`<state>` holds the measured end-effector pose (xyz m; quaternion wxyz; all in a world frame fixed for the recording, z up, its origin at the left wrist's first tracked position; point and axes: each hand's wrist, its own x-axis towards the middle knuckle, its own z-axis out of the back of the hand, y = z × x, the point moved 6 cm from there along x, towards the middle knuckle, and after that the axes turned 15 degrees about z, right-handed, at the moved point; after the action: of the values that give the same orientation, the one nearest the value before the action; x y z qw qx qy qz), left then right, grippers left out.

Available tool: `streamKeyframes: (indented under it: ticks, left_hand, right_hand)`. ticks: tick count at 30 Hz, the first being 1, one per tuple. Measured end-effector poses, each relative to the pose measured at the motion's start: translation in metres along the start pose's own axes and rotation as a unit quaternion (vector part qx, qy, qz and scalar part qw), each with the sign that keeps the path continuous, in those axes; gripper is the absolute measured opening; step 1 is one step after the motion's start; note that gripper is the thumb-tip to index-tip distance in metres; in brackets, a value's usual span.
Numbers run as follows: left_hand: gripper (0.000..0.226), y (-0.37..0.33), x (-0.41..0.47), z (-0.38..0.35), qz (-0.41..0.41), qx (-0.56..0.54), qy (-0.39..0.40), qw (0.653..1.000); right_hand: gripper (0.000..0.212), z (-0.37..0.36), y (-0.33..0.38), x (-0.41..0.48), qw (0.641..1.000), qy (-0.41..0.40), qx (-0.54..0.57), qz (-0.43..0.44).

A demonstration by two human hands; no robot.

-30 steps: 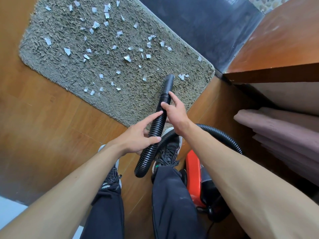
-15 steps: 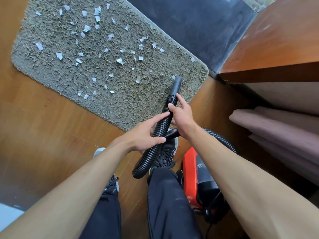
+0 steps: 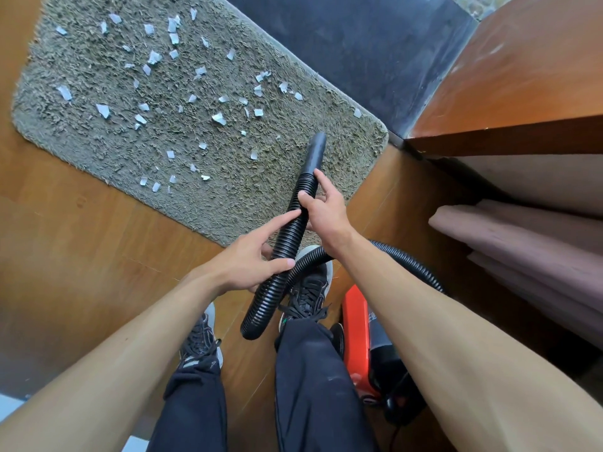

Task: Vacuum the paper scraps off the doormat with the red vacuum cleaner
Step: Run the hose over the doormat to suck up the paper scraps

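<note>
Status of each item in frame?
left hand: grips hose.
right hand: grips hose.
hose: looped, held by both hands.
nozzle: over doormat's right end.
paper scraps: scattered on doormat, mostly left of nozzle.
doormat: flat on floor, littered.
vacuum cleaner: on floor; power unclear.

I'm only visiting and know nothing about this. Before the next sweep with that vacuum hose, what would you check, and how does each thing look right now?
1. Grip on the hose: ok. The left hand and the right hand both hold it.
2. Aim of the nozzle over the doormat: ok. Whether it touches the pile: cannot tell.
3. Reach to the paper scraps: ok. Many lie on the mat to the left of the nozzle.
4. Power at the red vacuum cleaner: cannot tell.
5. Hose clear of the feet: not ok. It crosses over the right shoe.
</note>
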<state>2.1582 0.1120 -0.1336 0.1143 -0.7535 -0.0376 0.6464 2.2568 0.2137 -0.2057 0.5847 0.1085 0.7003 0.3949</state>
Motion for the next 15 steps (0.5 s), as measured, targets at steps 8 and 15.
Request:
streamKeyframes:
  ticks: [8,15]
  left_hand:
    - [0.078,-0.046,0.023,-0.005,-0.005,0.041,0.003,0.999]
    - [0.077,-0.073,0.029,-0.008,0.003,0.065,0.010,0.998]
  right_hand:
    - [0.061,0.035,0.021,0.020,0.997,-0.069,-0.013,0.014]
    - [0.060,0.052,0.034,0.028,0.996,-0.084,0.026,0.001]
